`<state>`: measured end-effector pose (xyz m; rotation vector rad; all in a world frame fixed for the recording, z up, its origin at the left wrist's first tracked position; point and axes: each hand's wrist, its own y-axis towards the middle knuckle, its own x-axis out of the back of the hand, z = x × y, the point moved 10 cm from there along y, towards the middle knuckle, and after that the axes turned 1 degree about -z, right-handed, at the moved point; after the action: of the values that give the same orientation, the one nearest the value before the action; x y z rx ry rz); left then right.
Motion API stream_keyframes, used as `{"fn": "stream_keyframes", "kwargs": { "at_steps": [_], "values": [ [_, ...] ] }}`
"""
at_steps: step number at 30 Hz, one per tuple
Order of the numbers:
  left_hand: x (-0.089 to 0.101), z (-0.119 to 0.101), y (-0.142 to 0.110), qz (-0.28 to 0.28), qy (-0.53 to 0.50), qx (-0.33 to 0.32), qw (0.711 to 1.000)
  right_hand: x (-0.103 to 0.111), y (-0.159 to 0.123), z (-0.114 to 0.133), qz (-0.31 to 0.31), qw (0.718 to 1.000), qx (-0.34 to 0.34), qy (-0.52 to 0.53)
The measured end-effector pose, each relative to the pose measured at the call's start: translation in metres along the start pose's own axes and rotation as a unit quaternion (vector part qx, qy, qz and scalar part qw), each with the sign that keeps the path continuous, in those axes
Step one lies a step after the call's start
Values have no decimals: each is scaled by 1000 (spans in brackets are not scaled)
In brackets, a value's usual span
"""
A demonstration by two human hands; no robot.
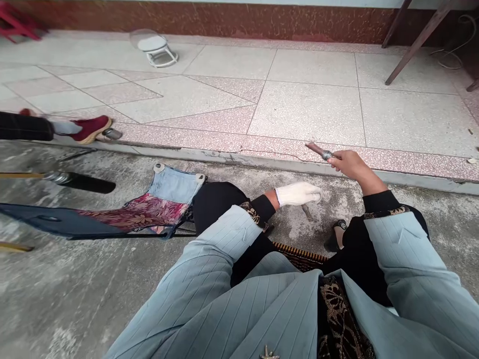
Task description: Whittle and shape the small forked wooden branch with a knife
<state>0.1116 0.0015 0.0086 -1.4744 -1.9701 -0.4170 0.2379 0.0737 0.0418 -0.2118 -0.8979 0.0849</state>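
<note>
Left hand point(299, 193) and right hand point(348, 164) of the wearer, shown well apart. The right, bare, was closed around a wooden handle point(315, 148) bound with a coil of grey wire point(327, 155); its free end projected to the left, in front of the step edge. The left, in a white knitted glove, was turned palm down with fingers curled; a short brownish stick point(307, 212) showed just below it, and whether the glove gripped this cannot be told. Beneath the arms lay dark trousers, a striped woven seat point(299, 255) and a black shoe point(332, 242). To the left stretched a fabric chair point(144, 212) with a floral panel, on concrete ground point(112, 299). Beyond it, another person's red shoe point(92, 129) rested on the tiled step point(299, 107), a metal cylinder point(112, 133) beside its toe. Farther back stood a white stool point(159, 50) and, at upper left, a red stool point(20, 22).
</note>
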Motion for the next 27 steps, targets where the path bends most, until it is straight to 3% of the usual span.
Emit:
{"fn": "stream_keyframes", "kwargs": {
  "at_steps": [2, 4, 7, 9, 10, 12, 15, 18, 22, 27],
  "values": [
    [11, -2, -4, -9, 21, 3, 1000, -12, 3, -4, 27, 991, -15, -131],
    [28, 4, -10, -35, 29, 32, 998, -30, -3, -7, 112, 973, -11, -201],
    [57, 14, -20, -93, 47, 64, 993, -71, -42, 5, 367, 920, 57, -123],
    [66, 16, -22, -119, 37, 57, 991, -74, -70, 31, 465, 877, 123, 2],
    [68, 18, -22, -132, 20, 56, 989, -67, -73, 42, 459, 875, 146, 57],
    [65, 24, -21, -153, -24, 76, 985, -43, -61, 54, 360, 910, 163, 128],
    [51, 31, -16, -153, -54, 115, 980, -18, -40, 51, 229, 953, 138, 145],
    [37, 21, -10, -117, -29, 86, 989, -23, -31, 45, 211, 965, 114, 109],
    [31, 15, -5, -100, 15, 68, 993, -35, -22, 39, 193, 975, 94, 51],
    [21, 23, -2, -88, 33, 87, 992, -28, -7, 22, 103, 988, 55, -96]
  ]
}}
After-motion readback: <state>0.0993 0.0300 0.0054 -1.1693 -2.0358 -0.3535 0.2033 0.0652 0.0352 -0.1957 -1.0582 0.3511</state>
